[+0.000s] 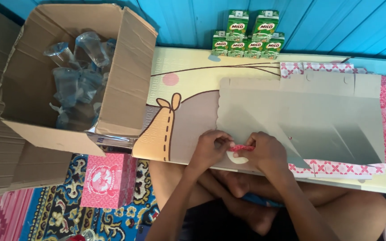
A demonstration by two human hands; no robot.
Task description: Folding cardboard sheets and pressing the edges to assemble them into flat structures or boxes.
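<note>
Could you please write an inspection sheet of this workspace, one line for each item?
Surface: low table with a cartoon print.
Job's things: flat grey box blank, its red-and-white patterned flap pinched at the near edge.
Clutter: open carton holding clear plastic cups; six green drink boxes; pink folded box on the rug.
Hands: left hand and right hand, both gripping the flap.
Cables: nothing seen.
Surroundings: blue plank wall, patterned rug.
</note>
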